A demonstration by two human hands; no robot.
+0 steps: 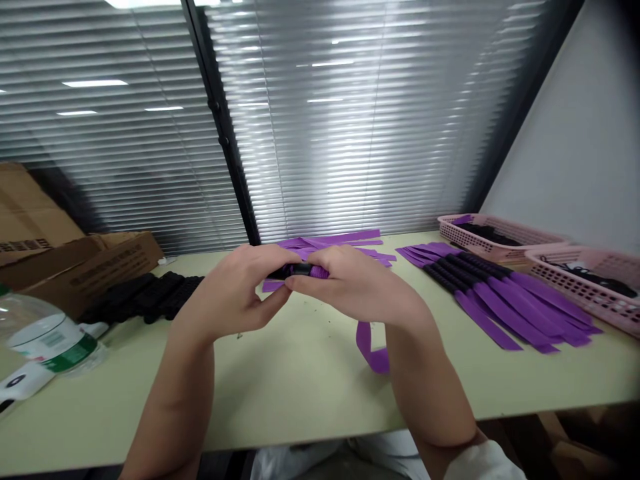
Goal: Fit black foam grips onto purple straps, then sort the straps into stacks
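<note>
Both hands meet above the middle of the table around a short black tubular grip (300, 269) that shows ribbed purple material at its right end. My left hand (240, 287) is closed on the dark left end, thumb and fingers bent. On the purple end my right hand (353, 280) is closed, its thumb reaching toward the left thumb. A flat purple strap (367, 347) hangs in a curl below the right hand, partly hidden by the wrist. Behind the hands lies a loose pile of purple straps (345, 239). The fingertips on the far side are hidden.
Purple straps with black ribbed grips (480, 287) lie in a row at right, beside two pink baskets (500, 253) holding black items. At left are black ribbed pieces (150, 293), an open cardboard box (115, 267) and a plastic bottle (55, 340). Window blinds (340, 133) rise behind.
</note>
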